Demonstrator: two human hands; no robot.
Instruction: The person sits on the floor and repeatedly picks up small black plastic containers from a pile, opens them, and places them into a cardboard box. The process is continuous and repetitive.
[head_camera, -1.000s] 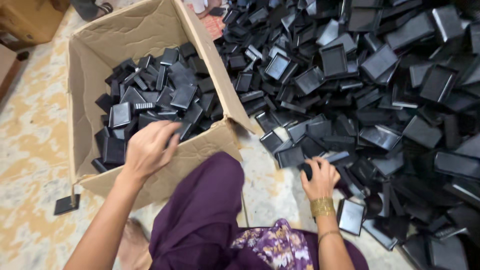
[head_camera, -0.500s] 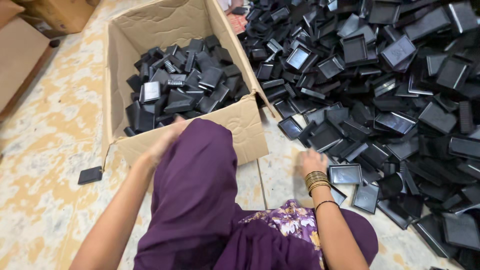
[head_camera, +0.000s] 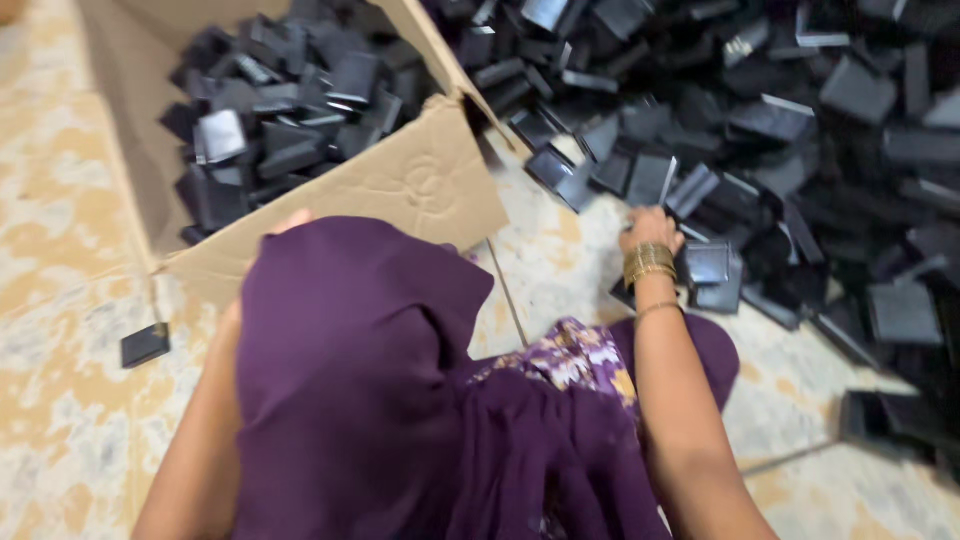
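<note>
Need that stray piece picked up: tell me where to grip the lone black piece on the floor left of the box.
Grip the lone black piece across its two long edges, from straight above. It lies flat on the tile, apart from the box, with bare floor around it.

Tiled floor (head_camera: 60, 420) bears cardboard box (head_camera: 420, 185), black pieces (head_camera: 800, 120) (heaped).

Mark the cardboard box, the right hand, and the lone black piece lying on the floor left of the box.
cardboard box (head_camera: 420, 185), head view, on its creased front wall.
right hand (head_camera: 652, 224), head view, back of the hand above the bangles.
lone black piece (head_camera: 145, 345), head view, on its flat top face.
</note>
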